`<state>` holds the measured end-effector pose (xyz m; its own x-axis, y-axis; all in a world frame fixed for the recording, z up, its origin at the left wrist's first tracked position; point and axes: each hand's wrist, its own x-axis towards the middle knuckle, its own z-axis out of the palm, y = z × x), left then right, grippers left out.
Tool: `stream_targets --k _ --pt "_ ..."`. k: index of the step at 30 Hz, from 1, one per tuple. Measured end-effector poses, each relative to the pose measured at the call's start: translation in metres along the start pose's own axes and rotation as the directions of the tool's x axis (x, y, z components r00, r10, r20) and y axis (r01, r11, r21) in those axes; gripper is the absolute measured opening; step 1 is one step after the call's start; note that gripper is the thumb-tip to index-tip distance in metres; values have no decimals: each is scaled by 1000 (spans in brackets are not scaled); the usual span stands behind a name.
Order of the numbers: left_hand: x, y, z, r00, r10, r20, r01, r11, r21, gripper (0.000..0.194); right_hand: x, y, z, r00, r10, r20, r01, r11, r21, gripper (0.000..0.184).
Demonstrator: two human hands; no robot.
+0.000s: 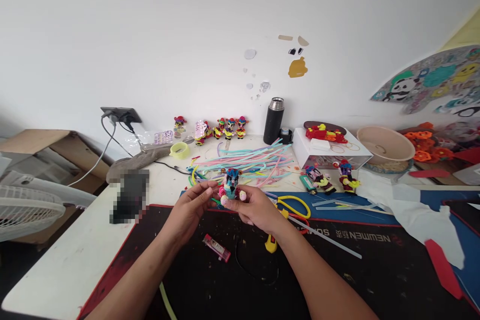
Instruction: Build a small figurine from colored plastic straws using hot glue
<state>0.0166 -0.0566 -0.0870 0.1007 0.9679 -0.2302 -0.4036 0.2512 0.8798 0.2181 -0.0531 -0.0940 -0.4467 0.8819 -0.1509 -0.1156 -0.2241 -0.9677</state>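
A small pipe-cleaner figurine (232, 187), with a blue and red hat, teal front and pale round ends at its sides, is held upright above the mat. My right hand (257, 207) pinches its lower right part between thumb and fingers. On the other side, my left hand (197, 202) is closed, its thumb and fingertips at the figurine's left edge; their exact contact is partly hidden. Below the hands lies a red lighter (217, 248). Beside my right wrist are a yellow-handled tool (270, 244) and a yellow loop (294, 206), partly covered by the forearm.
Loose pastel pipe cleaners (247, 160) spread behind the hands. Several finished figurines (230, 129) line the wall, near a black thermos (274, 121). A white box (330, 147) and a beige bowl (385, 142) stand right. A fan (28, 212) is left; a dark mat (187, 280) lies beneath.
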Motion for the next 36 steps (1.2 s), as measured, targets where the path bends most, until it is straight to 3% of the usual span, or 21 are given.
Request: stream_targets --k 9,20,25,36 --pt "10 20 -7 977 -101 189 84 992 95 34 -2 1 1 995 54 83 -53 998 -23 46" --pt "12 13 -6 957 -141 252 137 990 33 35 -1 8 1 992 70 104 -67 997 -37 45" --pt "13 8 0 974 -118 196 124 992 -20 32 -2 7 1 994 53 90 -46 996 -72 46" --pt "5 3 16 997 -69 -23 65 986 -153 33 1 8 4 995 38 87 -43 998 49 47"
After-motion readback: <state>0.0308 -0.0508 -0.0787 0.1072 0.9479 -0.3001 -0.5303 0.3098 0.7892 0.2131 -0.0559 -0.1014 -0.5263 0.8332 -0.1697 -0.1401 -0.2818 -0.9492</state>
